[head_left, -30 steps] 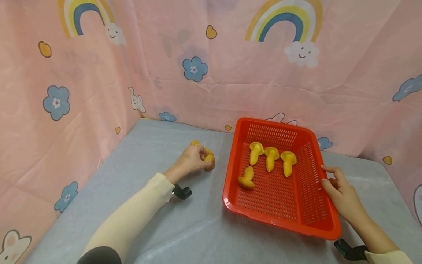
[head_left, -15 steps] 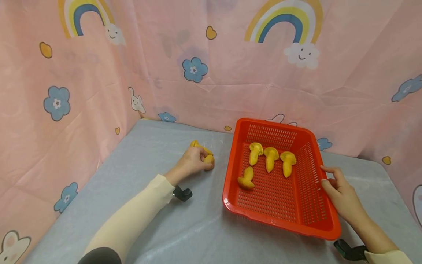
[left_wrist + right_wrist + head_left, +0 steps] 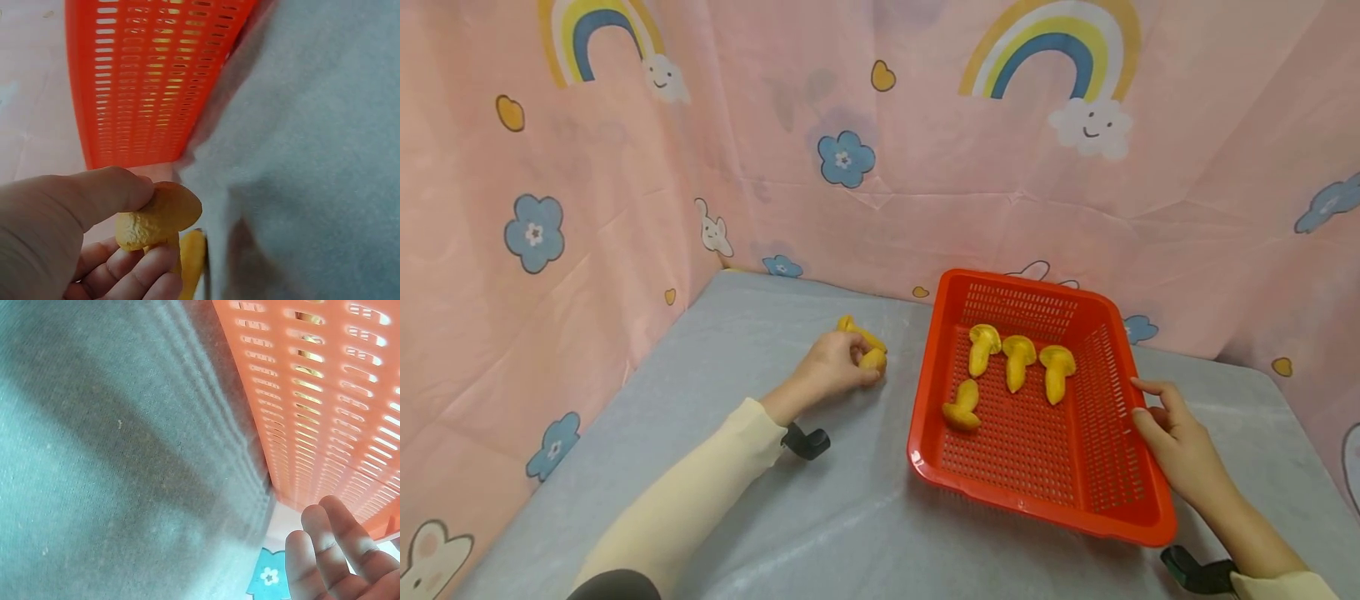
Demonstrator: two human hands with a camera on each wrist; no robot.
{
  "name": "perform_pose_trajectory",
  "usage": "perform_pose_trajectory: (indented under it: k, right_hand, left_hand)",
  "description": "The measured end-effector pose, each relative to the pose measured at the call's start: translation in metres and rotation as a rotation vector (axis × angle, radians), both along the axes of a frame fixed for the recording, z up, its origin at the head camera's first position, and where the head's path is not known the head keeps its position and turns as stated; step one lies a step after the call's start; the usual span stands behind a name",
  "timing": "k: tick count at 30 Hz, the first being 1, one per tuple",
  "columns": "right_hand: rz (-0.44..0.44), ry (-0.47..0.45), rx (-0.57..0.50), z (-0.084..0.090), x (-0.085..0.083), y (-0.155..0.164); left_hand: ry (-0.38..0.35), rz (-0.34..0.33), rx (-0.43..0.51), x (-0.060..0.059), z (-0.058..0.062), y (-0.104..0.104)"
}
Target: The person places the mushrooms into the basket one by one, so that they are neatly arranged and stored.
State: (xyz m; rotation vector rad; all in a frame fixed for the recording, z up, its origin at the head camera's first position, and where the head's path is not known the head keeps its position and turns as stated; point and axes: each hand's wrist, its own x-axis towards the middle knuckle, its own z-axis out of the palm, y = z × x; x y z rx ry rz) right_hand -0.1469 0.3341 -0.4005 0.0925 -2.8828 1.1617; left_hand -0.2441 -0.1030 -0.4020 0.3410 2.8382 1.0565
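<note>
- Orange-yellow toy mushroom (image 3: 874,359) pinched in the grip of the left hand (image 3: 833,367), thumb over the cap and fingers curled beneath, as the left wrist view shows (image 3: 159,215); it sits low over the grey table (image 3: 820,500), at about 9 o'clock from the red basket (image 3: 940,467).
- A second yellow piece (image 3: 859,331) lies just behind the hand, at its 12 o'clock, touching or nearly touching the fingers; which one cannot be told.
- Four more mushrooms rest inside the perforated basket: three in a row (image 3: 1018,360) toward its far wall, one (image 3: 962,406) nearer the left wall.
- Right hand (image 3: 1176,437) rests against the basket's right rim at 3 o'clock, fingers relaxed and lightly spread, curled round nothing; it looks placed to steady the basket.
- The basket sits angled on the table, within reach of both hands.
- Pink backdrop (image 3: 925,183) printed with rainbows, smiling clouds, blue flowers and rabbits encloses the table at 12 and 9 o'clock.
- No brand, label or readable writing shows on anything in view.
</note>
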Motion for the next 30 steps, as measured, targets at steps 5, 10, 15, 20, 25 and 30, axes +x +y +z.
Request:
perform_pose_trajectory:
  k: [5, 10, 15, 20, 25, 30]
  right_hand:
    - [0.004, 0.000, -0.004, 0.000, 0.000, 0.000]
    - [0.008, 0.007, -0.003, 0.000, -0.001, 0.000]
    - [0.009, 0.013, -0.002, 0.000, 0.000, 0.001]
    - [0.011, 0.011, -0.002, -0.001, 0.000, 0.001]
    - [0.010, 0.015, 0.002, -0.001, -0.001, 0.001]
    - [0.013, 0.032, 0.012, 0.000, -0.001, 0.001]
  left_hand:
    - [0.044, -0.011, 0.000, 0.005, 0.007, -0.002]
    - [0.052, -0.023, 0.003, 0.009, 0.015, -0.004]
    - [0.099, -0.052, -0.006, 0.011, 0.022, -0.004]
    - [0.131, -0.080, 0.004, 0.012, 0.028, -0.003]
    - [0.153, -0.101, 0.011, 0.013, 0.036, 0.000]
    - [0.175, -0.127, 0.031, 0.013, 0.044, 0.004]
